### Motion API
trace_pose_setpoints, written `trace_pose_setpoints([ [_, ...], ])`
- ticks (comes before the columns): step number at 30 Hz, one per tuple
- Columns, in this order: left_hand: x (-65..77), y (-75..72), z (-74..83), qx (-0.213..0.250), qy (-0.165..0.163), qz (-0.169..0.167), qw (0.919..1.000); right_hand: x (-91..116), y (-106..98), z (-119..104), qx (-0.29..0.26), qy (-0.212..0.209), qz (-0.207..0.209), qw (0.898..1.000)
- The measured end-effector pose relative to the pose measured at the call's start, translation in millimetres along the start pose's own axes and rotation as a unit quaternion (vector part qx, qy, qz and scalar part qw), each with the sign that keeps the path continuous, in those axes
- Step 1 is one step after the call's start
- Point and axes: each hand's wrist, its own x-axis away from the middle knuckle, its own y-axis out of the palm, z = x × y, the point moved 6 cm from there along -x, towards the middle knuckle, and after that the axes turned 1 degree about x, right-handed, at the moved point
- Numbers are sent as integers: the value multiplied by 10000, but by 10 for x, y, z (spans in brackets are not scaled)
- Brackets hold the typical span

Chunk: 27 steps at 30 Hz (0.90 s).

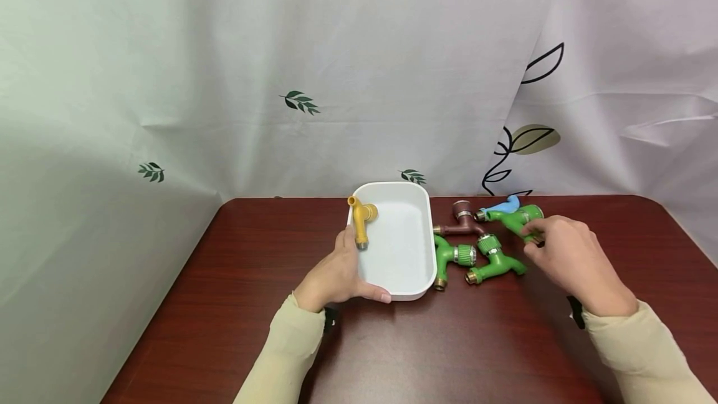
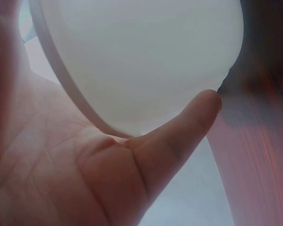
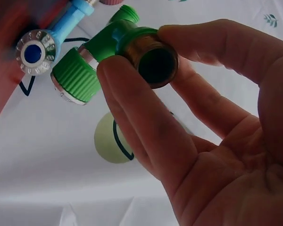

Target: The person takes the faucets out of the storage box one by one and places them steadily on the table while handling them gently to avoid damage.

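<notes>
My left hand (image 1: pixel 338 271) rests against the near left corner of a white tray (image 1: pixel 401 293). Its straight thumb lies along the near wall, as the left wrist view also shows, while the other fingers lie by the left side. Inside the tray, a yellow tap (image 1: pixel 358 220) leans against the left wall. At the right, my right hand (image 1: pixel 569 257) pinches a green tap (image 3: pixel 106 40) by its brass-coloured threaded end. Just behind this tap is a blue tap (image 1: pixel 509 205).
Between tray and right hand lie a brown tap (image 1: pixel 463 220) and two more green taps, one (image 1: pixel 445 256) against the tray's right wall, the other (image 1: pixel 496 262) nearer the right hand. The dark red table (image 1: pixel 449 348) meets a white patterned curtain (image 1: pixel 252 80) at its back edge.
</notes>
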Motion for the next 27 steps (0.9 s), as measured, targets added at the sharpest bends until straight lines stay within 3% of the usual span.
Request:
trace_pose_setpoints([
  [27, -5, 7, -7, -10, -34, -28, 10000, 16, 92, 179, 138, 360, -867, 9955],
])
